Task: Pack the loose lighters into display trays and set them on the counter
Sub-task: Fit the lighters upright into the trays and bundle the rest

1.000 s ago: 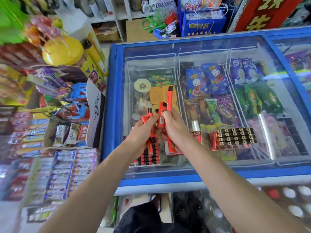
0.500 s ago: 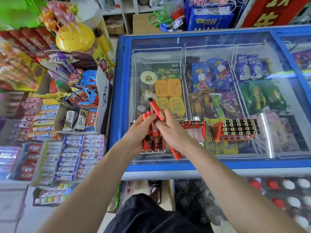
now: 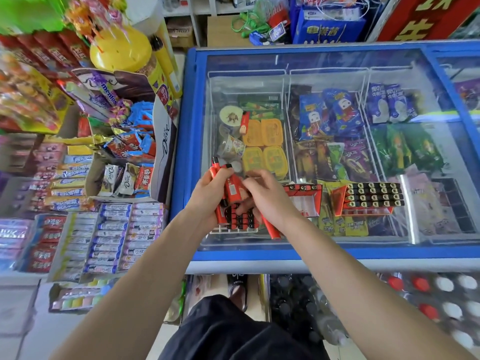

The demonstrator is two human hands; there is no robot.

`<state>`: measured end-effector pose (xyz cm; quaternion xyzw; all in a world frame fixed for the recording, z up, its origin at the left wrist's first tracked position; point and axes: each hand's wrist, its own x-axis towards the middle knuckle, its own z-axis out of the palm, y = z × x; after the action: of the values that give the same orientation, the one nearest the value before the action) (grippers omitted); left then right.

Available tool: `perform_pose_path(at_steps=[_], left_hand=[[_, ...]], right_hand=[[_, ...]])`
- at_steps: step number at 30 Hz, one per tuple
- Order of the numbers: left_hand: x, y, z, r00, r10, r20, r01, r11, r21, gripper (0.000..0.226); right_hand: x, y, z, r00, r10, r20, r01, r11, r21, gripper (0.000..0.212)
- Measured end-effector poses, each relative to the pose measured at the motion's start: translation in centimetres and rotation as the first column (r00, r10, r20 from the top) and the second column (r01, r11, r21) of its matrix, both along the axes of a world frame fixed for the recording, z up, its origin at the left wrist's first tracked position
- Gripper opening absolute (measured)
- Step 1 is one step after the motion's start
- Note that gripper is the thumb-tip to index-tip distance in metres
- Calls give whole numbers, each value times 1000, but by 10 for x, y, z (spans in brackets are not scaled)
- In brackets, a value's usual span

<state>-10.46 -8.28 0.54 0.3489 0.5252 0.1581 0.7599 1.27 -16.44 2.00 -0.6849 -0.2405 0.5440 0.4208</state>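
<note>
Both hands [image 3: 207, 193] grip red lighters [image 3: 231, 188] beside Dove box [image 3: 165, 144].

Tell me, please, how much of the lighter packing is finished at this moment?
Done: one full tray of lighters stands on the freezer lid. In hand: the left hand holds a bunch of loose lighters, and the right hand works over a partly filled tray below. Left: that bunch, one lighter lying farther back on the glass, and an open tray that looks nearly empty.
</note>
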Motion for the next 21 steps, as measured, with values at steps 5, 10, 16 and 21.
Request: perform_pose_path(at_steps=[5,10,16,21], left_hand=[[-4,25,-2,994,105,-31,-108,990,-92,25],[1,51,1,992,125,0,-124,985,-120,26],[16,85,-5,992,15,-125,-11,999,33,24],[20,111,-22,979,-61,-196,85,989,117,38]], right_hand=[[18,9,-5,983,-156,-99,146,984,-101,28],[38,37,-10,991,-28,133,45,990,-131,22],[75,94,-29,692,240,681,-202,970,-136,41],[99,149,-51,424,405,810,-334,901,-276,62]])
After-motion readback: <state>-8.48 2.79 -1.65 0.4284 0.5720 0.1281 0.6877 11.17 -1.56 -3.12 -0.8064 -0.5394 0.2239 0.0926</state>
